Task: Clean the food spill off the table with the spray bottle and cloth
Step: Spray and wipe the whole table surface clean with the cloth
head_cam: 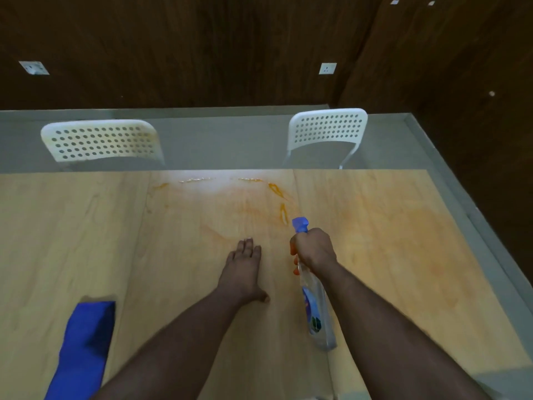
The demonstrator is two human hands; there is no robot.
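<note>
1. Head view, centre: orange food spill (278, 194) lies in streaks and smears across the far middle of the pale wooden worktop (72, 241), with a fainter orange stain spreading toward the right of the frame.
2. Right of centre, the right hand (314, 249) holds the spray bottle (315, 310) by its neck, fingers curled round it. The blue nozzle points up the frame toward the streaks, and the clear body with its blue label slants down toward the lower edge.
3. Just left of that, the left hand (245, 269) lies palm down on the worktop, fingers straight and close together, thumb out to the side, holding nothing.
4. Lower left, a blue cloth (83, 350) lies on the worktop, well apart from both hands.
5. Upper part of the frame: two white perforated chairs, one upper left (101, 142) and one upper right (328, 131), stand beyond the far edge of the worktop on a grey floor, before a dark wood-panelled wall (202, 47) with white sockets.
</note>
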